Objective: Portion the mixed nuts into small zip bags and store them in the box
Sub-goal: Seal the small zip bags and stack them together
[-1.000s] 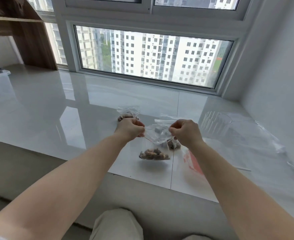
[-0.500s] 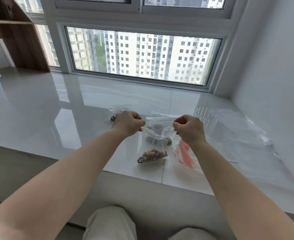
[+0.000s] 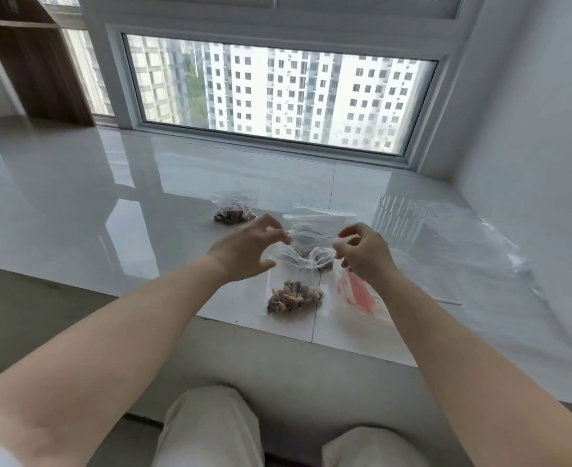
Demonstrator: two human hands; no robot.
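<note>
The left hand (image 3: 249,249) has its fingers spread and loosely bent, and its fingertips touch the left end of the top strip of a small zip bag (image 3: 306,256). The right hand (image 3: 362,251) pinches the right end of the same strip between thumb and bent fingers. The bag hangs between the 2 hands, above the surface (image 3: 75,203), and the nuts (image 3: 293,296) sit in its bottom, below and between the hands, close to the front edge of the surface.

A second filled bag (image 3: 234,208) lies farther back, to the left of the left hand, and a third bag (image 3: 318,220) lies just behind the held one. A bag with a red mark (image 3: 358,294) lies under the right wrist, near the front edge. A clear cup (image 3: 395,224) stands to the right of the right hand, beside loose clear plastic (image 3: 473,251). The left part of the surface is wide and free, up to the window (image 3: 277,96) at the back edge.
</note>
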